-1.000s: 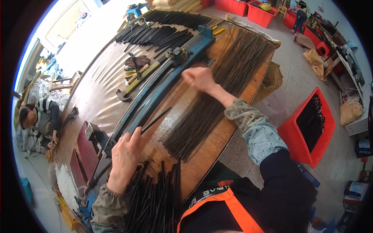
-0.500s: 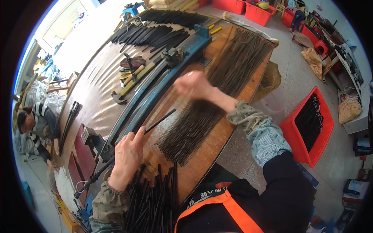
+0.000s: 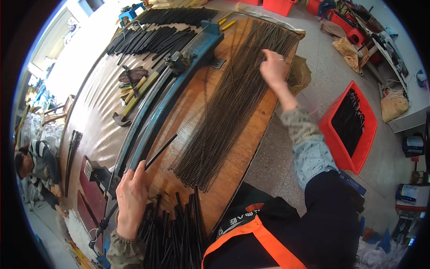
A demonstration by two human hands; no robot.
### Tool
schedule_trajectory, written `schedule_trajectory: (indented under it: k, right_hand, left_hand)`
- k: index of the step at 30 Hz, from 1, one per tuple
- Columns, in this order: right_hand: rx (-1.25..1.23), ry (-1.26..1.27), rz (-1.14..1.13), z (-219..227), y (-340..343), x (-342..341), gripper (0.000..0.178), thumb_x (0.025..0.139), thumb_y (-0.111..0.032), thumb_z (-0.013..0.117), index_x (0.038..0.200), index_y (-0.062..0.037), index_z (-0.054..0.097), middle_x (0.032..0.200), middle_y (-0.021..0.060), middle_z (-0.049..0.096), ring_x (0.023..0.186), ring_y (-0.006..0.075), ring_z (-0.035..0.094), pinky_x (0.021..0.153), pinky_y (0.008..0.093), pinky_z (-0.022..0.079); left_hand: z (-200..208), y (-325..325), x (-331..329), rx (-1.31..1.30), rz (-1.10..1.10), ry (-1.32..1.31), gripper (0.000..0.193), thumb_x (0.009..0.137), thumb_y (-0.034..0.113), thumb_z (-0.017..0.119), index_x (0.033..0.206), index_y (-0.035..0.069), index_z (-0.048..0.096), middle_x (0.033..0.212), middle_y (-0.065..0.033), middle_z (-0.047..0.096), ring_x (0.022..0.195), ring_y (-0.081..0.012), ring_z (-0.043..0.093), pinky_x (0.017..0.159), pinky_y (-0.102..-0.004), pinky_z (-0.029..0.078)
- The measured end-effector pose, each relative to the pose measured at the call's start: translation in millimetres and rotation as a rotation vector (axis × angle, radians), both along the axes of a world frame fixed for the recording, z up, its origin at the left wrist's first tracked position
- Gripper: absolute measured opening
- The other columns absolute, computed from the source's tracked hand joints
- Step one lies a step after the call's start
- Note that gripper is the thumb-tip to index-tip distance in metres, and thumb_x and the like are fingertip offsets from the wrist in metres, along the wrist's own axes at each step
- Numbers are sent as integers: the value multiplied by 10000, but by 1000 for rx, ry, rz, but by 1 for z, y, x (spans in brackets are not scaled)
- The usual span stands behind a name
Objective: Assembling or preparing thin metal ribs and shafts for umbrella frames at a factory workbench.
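Observation:
My left hand (image 3: pixel 131 197) rests on the wooden bench (image 3: pixel 197 94) and pinches the near end of a thin black rod (image 3: pixel 162 150) that lies slanted toward the blue rail (image 3: pixel 179 71). A pile of black tubes (image 3: pixel 177 233) lies just right of that hand. My right hand (image 3: pixel 274 67) reaches far out over the long heap of dark coiled springs (image 3: pixel 228 107), fingers curled onto the springs near their far end. Whether it grips one I cannot tell.
A hammer (image 3: pixel 127 105) and other tools lie left of the rail. More black tubes (image 3: pixel 152 38) are stacked at the far end. A red crate (image 3: pixel 351 125) with dark parts stands on the floor to the right. Another person (image 3: pixel 36 163) sits at the left.
My right hand has moved from the blue rail rightward and farther out to the far end of the spring heap. My left hand has stayed on the black rod.

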State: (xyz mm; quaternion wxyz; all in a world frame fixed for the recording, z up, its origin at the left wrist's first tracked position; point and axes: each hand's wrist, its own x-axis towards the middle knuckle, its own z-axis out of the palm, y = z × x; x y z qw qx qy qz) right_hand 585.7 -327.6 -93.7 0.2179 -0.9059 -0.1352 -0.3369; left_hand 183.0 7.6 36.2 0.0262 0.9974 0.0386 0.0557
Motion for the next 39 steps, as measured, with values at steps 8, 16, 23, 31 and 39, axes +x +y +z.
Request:
schedule_trajectory:
  k: [8, 16, 23, 31, 39]
  right_hand:
    - [-611, 272, -65, -25, -91, 58, 104, 853, -46, 562, 926, -42, 635, 840, 160, 669, 891, 347, 662, 756, 437, 553]
    - [-607, -70, 127, 0, -81, 43, 87, 856, -85, 604, 942, -74, 609, 866, 149, 652, 922, 333, 637, 766, 441, 524]
    - [-679, 463, 75, 16, -27, 1, 627, 829, -42, 619, 1421, -141, 438, 1313, 146, 594, 1284, 324, 506, 928, 602, 402]
    - [-30, 3, 923, 32, 89, -116, 166, 874, -147, 669, 1017, -79, 717, 883, 81, 703, 856, 270, 639, 720, 375, 497]
    - [-612, 430, 1438, 47, 80, -228, 275, 750, -304, 751, 669, -89, 600, 690, 75, 597, 745, 284, 609, 629, 396, 506]
  left_hand:
    - [-1, -1, 1, -37, 26, 15, 365, 888, 42, 619, 1252, 54, 602, 824, -147, 576, 781, -330, 620, 669, -435, 504]
    - [4, 0, -8, -15, 7, -1, 382, 879, 27, 615, 1259, 54, 596, 833, -148, 585, 781, -331, 623, 676, -436, 510]
    - [13, -4, -22, -3, 58, -18, 363, 883, 31, 616, 1244, 67, 608, 809, -146, 571, 762, -326, 618, 658, -437, 500]
    - [28, -8, -48, 78, 87, -59, 324, 912, 65, 619, 1236, 75, 618, 763, -137, 535, 712, -320, 594, 622, -428, 480]
    - [-24, -50, -105, 2, 144, 48, 392, 893, 107, 625, 1283, 146, 613, 786, -89, 559, 718, -273, 621, 619, -397, 517]
